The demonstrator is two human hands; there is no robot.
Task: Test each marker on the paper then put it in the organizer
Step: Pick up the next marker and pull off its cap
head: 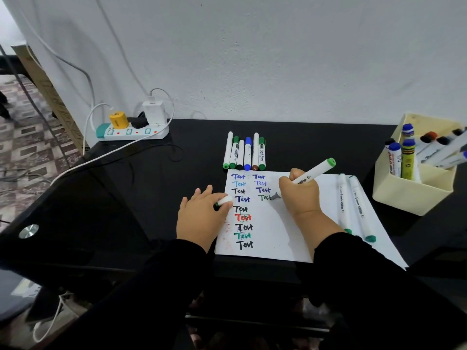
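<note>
The cap is mostly buried inside the left hand, only its white end being shown. The organizer is clipped by the right edge, its markers cut short. Barrel lettering on the two green markers is blurred beyond reading.
</note>
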